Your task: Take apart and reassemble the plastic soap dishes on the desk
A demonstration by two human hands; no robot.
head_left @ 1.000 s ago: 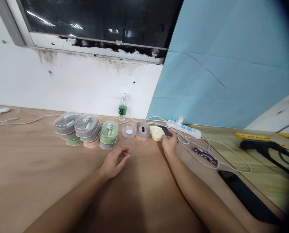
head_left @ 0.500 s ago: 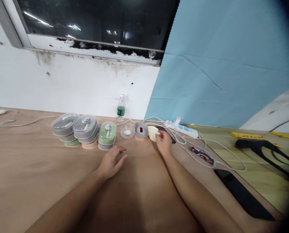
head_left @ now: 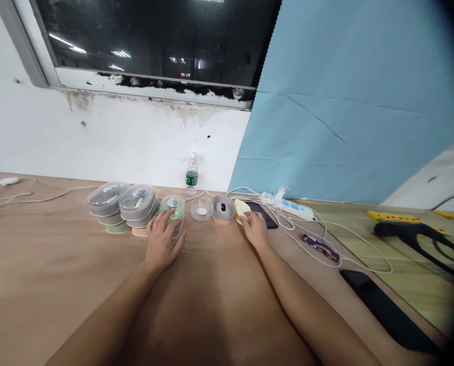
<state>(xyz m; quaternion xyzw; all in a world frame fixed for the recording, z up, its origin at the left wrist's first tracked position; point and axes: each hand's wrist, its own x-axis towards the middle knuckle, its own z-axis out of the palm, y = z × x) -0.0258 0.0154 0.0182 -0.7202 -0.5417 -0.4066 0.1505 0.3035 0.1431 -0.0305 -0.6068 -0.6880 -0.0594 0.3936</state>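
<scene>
My left hand (head_left: pixel 164 243) reaches over the front of a green lunch box (head_left: pixel 175 203), fingers spread. Its fingertips are at the lid and front side; whether they press on it I cannot tell. The box has a clear green lid with a round label. My right hand (head_left: pixel 256 230) has its fingers closed at the near edge of a small yellow oval dish (head_left: pixel 241 207). Left of that dish stands a grey and peach oval container (head_left: pixel 223 209) with a dark red spot inside. A clear shallow tray (head_left: pixel 201 210) with a white round patch lies beside it.
Two stacks of lidded grey boxes, the left stack (head_left: pixel 107 203) and the right stack (head_left: pixel 137 206), stand at the left. Behind are a water bottle (head_left: pixel 191 175) and a power strip (head_left: pixel 293 207) with loose cables. A dark phone (head_left: pixel 264 215) and a black slab (head_left: pixel 387 310) lie to the right.
My left hand has moved left and forward from the bare tabletop onto the green box. My right hand stays at the yellow dish, which now sits tilted differently. The view has shifted slightly.
</scene>
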